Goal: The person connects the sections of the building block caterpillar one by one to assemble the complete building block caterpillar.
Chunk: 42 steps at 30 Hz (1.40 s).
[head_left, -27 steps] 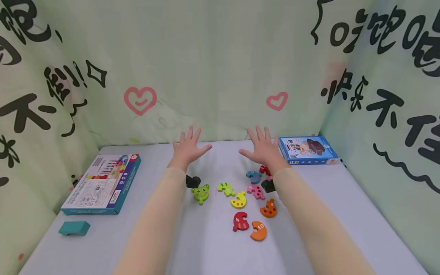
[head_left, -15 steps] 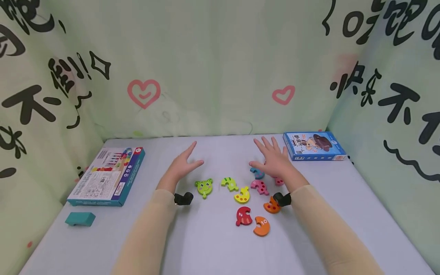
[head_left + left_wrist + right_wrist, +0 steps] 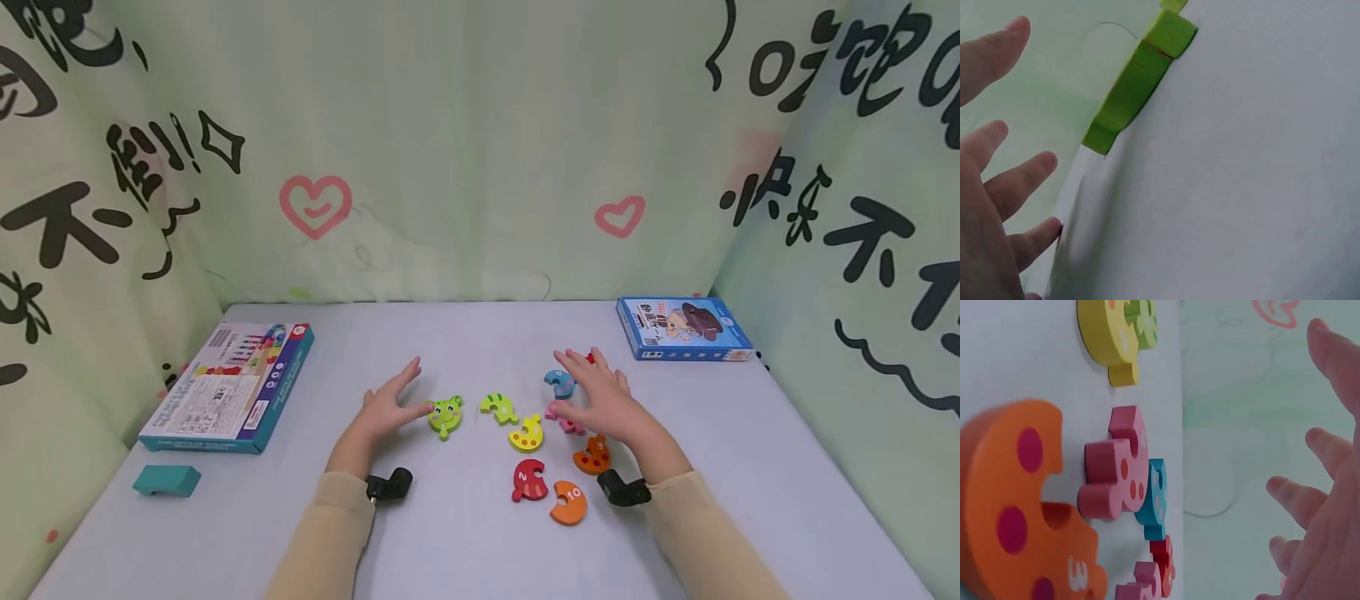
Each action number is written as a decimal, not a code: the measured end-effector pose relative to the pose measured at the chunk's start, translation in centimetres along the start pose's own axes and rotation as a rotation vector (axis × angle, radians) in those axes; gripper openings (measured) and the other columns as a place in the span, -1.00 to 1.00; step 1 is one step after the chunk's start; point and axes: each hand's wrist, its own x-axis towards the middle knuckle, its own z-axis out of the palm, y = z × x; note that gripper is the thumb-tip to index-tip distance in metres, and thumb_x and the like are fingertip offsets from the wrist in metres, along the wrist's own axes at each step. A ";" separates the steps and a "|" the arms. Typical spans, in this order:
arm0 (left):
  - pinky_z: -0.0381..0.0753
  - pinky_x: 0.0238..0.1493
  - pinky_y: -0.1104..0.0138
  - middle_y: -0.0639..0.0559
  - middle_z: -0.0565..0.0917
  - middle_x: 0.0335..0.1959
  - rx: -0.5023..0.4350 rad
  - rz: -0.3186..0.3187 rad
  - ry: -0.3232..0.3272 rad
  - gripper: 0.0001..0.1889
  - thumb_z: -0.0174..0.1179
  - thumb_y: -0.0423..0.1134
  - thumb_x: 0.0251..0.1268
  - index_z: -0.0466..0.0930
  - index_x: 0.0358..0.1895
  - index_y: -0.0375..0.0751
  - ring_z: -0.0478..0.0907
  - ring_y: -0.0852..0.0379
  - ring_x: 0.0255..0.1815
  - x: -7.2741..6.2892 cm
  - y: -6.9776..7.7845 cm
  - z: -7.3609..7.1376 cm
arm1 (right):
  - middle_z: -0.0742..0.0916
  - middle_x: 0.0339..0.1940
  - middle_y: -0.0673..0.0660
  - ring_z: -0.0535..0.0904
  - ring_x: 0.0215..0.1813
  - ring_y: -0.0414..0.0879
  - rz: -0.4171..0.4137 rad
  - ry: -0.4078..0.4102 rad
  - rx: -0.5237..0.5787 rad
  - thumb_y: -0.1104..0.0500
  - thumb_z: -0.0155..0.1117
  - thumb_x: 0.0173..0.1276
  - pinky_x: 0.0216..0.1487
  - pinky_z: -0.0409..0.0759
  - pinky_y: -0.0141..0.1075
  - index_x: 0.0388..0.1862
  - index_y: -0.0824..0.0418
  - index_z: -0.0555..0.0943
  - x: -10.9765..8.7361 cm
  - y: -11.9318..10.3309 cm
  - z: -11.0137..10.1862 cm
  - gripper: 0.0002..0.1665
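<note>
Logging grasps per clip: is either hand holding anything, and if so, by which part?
Nothing is held: left hand spread near the frog, right hand spread near the blue piece.

Red piece read 2, and the orange piece nearest the worktop's front edge read 10. Curtain showed 不 beyond both left and right edges; print on the left-edge box and back-right-corner blue box was too small.
</note>
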 end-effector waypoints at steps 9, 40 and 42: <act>-0.45 0.32 -0.19 -0.03 0.13 0.43 0.045 -0.028 -0.030 -0.10 0.21 0.14 -0.01 -0.02 0.42 0.10 -0.11 -0.11 0.47 -0.4 -0.8 1.2 | 0.17 0.45 0.19 -0.14 0.45 0.28 -0.006 0.026 0.131 -0.11 0.26 0.14 0.22 -0.08 0.39 0.43 -0.04 0.05 -1.3 0.1 1.6 -0.07; -0.40 0.26 -0.29 -0.04 0.13 0.43 0.211 0.028 -0.031 -0.50 0.20 0.06 0.03 0.50 0.12 0.12 -0.13 -0.16 0.46 -0.1 -0.8 1.6 | 0.31 0.37 0.19 0.25 0.33 0.18 0.110 0.008 0.370 0.02 0.22 0.22 0.14 0.37 0.15 0.45 0.00 0.00 -2.0 3.4 0.7 -0.10; -0.39 0.26 -0.29 -0.04 0.14 0.42 0.213 0.027 -0.021 -0.51 0.21 0.06 0.03 0.51 0.11 0.12 -0.12 -0.15 0.46 0.0 -0.7 1.7 | 0.32 0.37 0.20 0.25 0.33 0.18 0.116 0.009 0.373 0.01 0.23 0.21 0.13 0.38 0.16 0.45 0.00 0.00 -2.0 3.6 0.6 -0.09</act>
